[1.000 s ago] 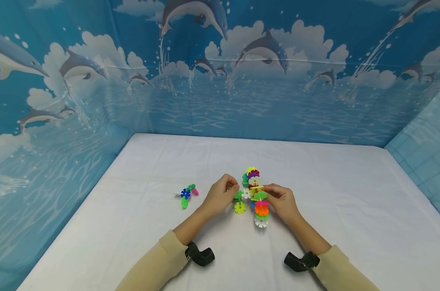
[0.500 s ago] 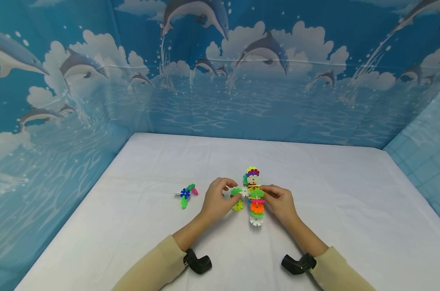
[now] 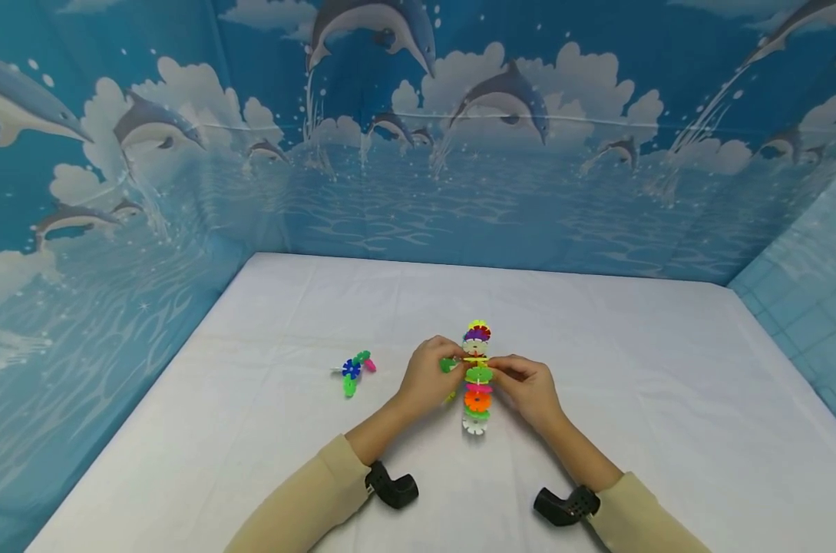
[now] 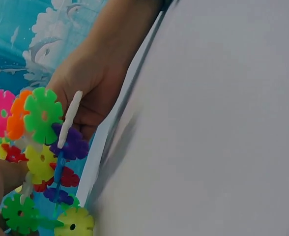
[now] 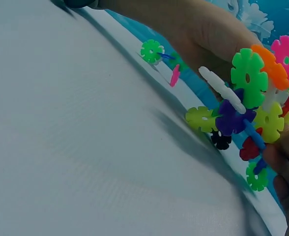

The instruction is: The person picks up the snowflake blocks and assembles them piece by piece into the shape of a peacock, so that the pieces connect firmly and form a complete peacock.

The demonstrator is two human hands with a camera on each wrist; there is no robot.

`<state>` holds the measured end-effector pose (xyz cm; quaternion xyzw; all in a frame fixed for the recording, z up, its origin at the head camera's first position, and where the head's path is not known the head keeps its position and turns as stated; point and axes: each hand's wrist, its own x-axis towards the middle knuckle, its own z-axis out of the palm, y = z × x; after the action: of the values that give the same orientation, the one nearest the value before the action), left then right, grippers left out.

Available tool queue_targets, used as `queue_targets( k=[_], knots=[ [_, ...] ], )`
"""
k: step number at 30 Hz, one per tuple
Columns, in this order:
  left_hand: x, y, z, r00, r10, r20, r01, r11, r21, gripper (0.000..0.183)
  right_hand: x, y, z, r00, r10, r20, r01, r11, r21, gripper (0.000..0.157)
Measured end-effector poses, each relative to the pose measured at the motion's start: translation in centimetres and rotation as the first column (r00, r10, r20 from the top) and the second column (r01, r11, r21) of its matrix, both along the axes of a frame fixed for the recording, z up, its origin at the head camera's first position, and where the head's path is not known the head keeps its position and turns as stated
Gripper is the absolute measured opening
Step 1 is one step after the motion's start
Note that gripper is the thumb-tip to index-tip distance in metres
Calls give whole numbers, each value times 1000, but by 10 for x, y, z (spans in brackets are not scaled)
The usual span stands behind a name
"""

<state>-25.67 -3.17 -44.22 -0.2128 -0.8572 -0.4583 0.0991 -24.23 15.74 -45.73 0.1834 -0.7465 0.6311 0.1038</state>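
Note:
A colourful build of interlocking flower-shaped plastic discs [image 3: 477,399] stands as a column between the two hands in the head view. The right hand [image 3: 528,388] pinches it at mid-height from the right. From the left, the left hand [image 3: 427,376] grips it at about the same height, its fingertips at the yellow discs. A side branch with a green disc [image 3: 448,365] is partly hidden behind the left hand. Orange [image 4: 17,115], pink [image 4: 1,112] and purple [image 4: 72,143] discs show in the left wrist view. A white disc [image 5: 222,88] appears edge-on in the right wrist view.
A smaller cluster of joined discs [image 3: 351,372], blue, green and pink, lies on the white-covered table [image 3: 286,461] left of the hands. Behind the table hangs a blue dolphin-print curtain [image 3: 418,207]. Black wrist cameras [image 3: 392,487] sit at both cuffs.
The left hand loosened at the side branch, then moved right onto the column. The build shifted slightly left and straightened in the head view. The right hand kept its pinch.

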Motion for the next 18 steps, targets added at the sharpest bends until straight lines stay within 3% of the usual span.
queue_targets(
  k=[6, 10, 15, 18],
  knots=[
    [-10, -10, 2, 998, -44, 45, 44, 999, 4, 8, -4, 3, -1, 998, 45, 42, -48, 995, 85, 14],
    [-19, -18, 7, 993, -47, 107, 46, 999, 10, 11, 1, -2, 8, 997, -8, 73, 3, 998, 66, 15],
    [-32, -28, 19, 986, -36, 162, 36, 999, 6, 15, 15, -14, 21, 995, -94, 30, 93, 995, 28, 13],
    [-41, -33, 32, 982, -7, 189, 8, 1000, -6, 16, 25, -25, 28, 997, -79, -15, 79, 997, -20, 15]
  ],
)
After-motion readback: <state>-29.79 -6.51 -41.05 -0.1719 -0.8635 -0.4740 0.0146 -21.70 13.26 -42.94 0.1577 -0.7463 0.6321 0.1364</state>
